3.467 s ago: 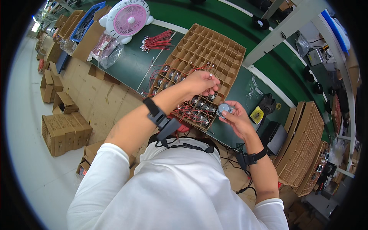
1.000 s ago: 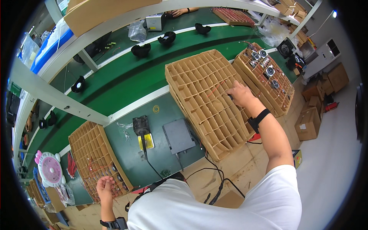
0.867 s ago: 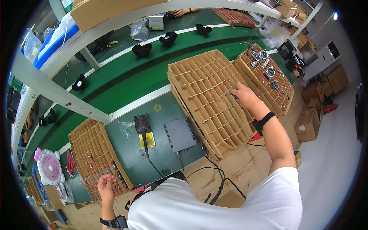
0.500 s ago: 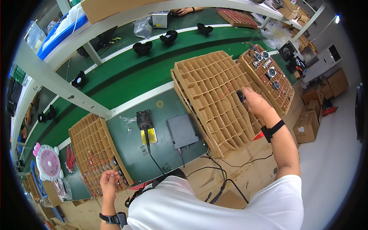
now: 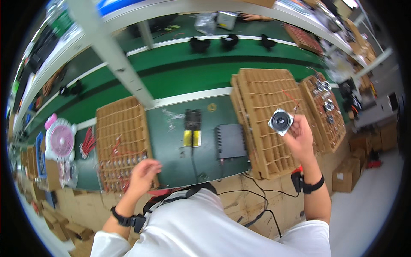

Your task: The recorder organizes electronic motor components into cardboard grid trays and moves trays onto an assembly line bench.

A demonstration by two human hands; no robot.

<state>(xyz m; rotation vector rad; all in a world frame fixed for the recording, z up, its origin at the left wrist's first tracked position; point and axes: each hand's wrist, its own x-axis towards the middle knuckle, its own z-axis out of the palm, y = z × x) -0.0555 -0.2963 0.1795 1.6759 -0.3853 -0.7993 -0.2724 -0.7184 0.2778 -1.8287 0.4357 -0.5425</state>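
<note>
My right hand (image 5: 300, 139) grips a small square-framed speaker (image 5: 281, 121) by its edge, its dark round cone facing up. Thin red wires rise beside the speaker. It is held above a stacked cardboard divider tray (image 5: 265, 88) on the right of the bench. Over the near right edge of the left divider tray (image 5: 122, 118) is my left hand (image 5: 144, 174), its fingers loosely stretched and slightly blurred, with nothing visible in them. Several round metal parts and red wires lie in that tray's near cells.
Between the trays stand a black soldering-iron holder (image 5: 192, 118) with a yellow sponge (image 5: 192, 138) and a grey box (image 5: 230, 141). Another tray (image 5: 327, 115) holds several speakers at far right. A pink-white fan (image 5: 61, 140) stands left. Black shells (image 5: 229, 40) sit on the green belt (image 5: 188, 79).
My right hand has lifted the speaker up from the right tray and turned it cone-up. My left hand has moved right and loosened its pinch. The whole view has shifted.
</note>
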